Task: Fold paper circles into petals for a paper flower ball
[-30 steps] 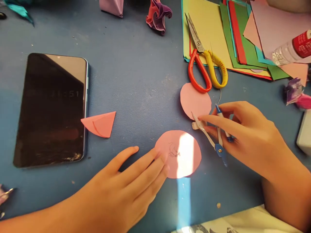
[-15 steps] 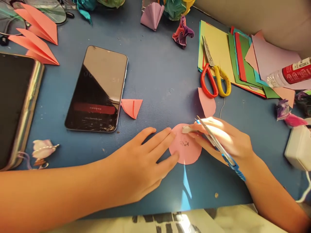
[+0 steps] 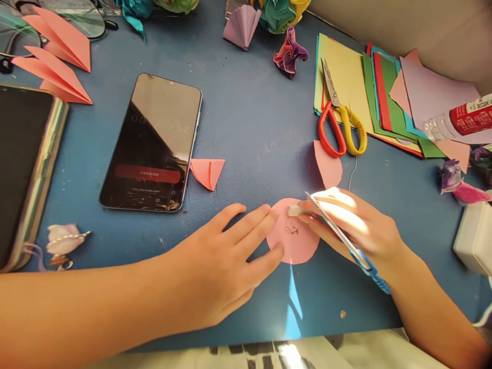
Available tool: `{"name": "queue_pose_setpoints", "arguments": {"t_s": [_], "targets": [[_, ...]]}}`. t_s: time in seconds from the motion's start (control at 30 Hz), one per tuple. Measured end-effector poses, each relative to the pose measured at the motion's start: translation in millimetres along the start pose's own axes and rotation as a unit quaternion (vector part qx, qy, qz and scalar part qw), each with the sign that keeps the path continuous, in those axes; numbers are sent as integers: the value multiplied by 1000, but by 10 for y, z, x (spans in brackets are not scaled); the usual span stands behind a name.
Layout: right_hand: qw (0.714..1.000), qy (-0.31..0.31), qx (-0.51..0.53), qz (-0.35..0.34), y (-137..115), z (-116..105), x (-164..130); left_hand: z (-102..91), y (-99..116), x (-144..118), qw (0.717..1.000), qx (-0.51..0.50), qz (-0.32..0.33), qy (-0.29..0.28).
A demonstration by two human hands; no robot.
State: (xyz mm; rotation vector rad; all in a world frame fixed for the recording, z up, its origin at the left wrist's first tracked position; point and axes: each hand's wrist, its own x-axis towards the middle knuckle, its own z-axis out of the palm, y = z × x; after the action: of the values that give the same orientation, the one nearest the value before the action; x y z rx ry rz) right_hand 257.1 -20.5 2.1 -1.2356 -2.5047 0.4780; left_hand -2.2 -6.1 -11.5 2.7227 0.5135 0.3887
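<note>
A pink paper circle (image 3: 300,250) with small dark pencil marks lies flat on the blue table. My left hand (image 3: 234,256) rests palm down with fingers spread, the fingertips touching the circle's left edge. Pinched in my right hand (image 3: 357,220) is a small white eraser (image 3: 294,210), set against the upper part of the circle just above the marks. The same hand also carries a slim blue and silver pencil (image 3: 340,233), lying slanted across it with the tip pointing up and left. Part of the eraser is hidden behind the fingers.
Scissors (image 3: 340,110) with red and yellow handles lie partly on stacked coloured paper (image 3: 348,66). A curved pink paper piece (image 3: 329,165) sits below them. A phone (image 3: 154,143) and a folded pink piece (image 3: 208,172) are left of centre. A red-labelled bottle (image 3: 467,118) lies right.
The pencil in my right hand has tilted, its tip now lower and further left. The eraser stays on the circle, and my left hand has barely moved.
</note>
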Motion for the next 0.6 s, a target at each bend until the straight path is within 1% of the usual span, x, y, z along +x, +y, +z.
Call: {"name": "queue_pose_setpoints", "arguments": {"t_s": [0.1,0.17,0.23,0.37,0.43,0.53,0.6], "targets": [[999,38,21,-17,9,28,-9,-1,-3,2,1000,3,3,-1],[998,48,14,-30,6,47,1,-5,-6,1,1000,6,4,-4],[998,39,17,-39,3,53,14,-10,-9,-1,1000,8,6,-6],[998,32,43,-27,-2,34,29,-11,-10,-4,1000,7,9,-11],[999,30,34,-23,-9,23,36,-8,-8,-1,1000,5,6,-12],[999,11,31,-16,-21,7,44,-7,-7,8,1000,4,4,-17],[999,16,35,-17,-24,-2,48,-9,-5,15,1000,-1,0,-20]]}}
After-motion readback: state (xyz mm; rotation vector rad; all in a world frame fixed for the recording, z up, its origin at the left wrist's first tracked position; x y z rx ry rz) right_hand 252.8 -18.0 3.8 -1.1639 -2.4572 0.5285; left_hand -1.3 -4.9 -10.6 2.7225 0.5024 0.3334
